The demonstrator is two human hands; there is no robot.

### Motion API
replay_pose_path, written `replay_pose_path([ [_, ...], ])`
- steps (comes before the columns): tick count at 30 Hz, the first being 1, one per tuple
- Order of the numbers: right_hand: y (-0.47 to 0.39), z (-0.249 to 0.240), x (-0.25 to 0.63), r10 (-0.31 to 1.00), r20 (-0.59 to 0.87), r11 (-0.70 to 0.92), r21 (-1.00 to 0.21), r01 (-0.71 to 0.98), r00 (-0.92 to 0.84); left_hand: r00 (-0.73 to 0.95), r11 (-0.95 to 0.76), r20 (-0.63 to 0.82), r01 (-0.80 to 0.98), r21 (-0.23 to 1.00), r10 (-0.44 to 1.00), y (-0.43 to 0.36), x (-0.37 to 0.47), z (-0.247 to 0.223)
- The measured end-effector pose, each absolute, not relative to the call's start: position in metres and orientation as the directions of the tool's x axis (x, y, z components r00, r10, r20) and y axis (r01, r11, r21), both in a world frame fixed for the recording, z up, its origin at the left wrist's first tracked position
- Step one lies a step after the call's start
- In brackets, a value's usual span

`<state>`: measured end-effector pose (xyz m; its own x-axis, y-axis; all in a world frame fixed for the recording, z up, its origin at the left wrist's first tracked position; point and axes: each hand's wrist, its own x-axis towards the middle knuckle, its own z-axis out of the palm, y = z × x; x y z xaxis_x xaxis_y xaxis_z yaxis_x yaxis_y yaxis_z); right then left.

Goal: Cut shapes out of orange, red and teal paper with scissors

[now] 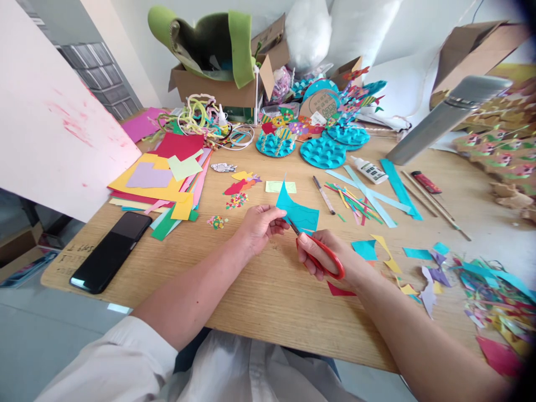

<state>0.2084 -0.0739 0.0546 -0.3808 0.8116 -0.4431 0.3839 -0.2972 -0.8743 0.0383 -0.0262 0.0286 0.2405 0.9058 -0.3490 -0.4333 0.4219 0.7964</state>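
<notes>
My left hand (264, 222) pinches a piece of blue paper (298, 211) by its left edge, above the wooden table. Faint drawn lines run across the paper. Red-handled scissors (330, 258) are gripped in my right hand (320, 254), and their blades meet the lower edge of the paper close to my left fingertips. Beyond the paper lies a pale green slip (274, 186). To its left are a red paper fish shape (235, 187) and small piles of coloured paper bits (217, 222).
A black phone (111, 251) lies at left, below stacked coloured paper (142, 178). A pen (324, 195), glue bottle (370, 170), paper strips and grey flask (448, 120) are farther right. Scraps (498, 296) cover the right side. Blue decorated discs (322, 152) and boxes stand behind.
</notes>
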Motion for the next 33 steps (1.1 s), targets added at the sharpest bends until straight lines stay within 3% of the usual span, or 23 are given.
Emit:
replay_pose_path([
  [20,-0.0751,0.0588,0.2067,0.815,-0.441,-0.294,-0.873,0.389,-0.376,0.231,0.403,-0.334,-0.425,0.810,0.914,-0.0271,0.0381,0.0287],
  [33,-0.0736,0.0560,0.2073,0.843,-0.439,-0.297,-0.862,0.410,-0.311,0.235,0.396,-0.334,-0.308,0.865,0.913,-0.0310,0.0394,0.0345],
])
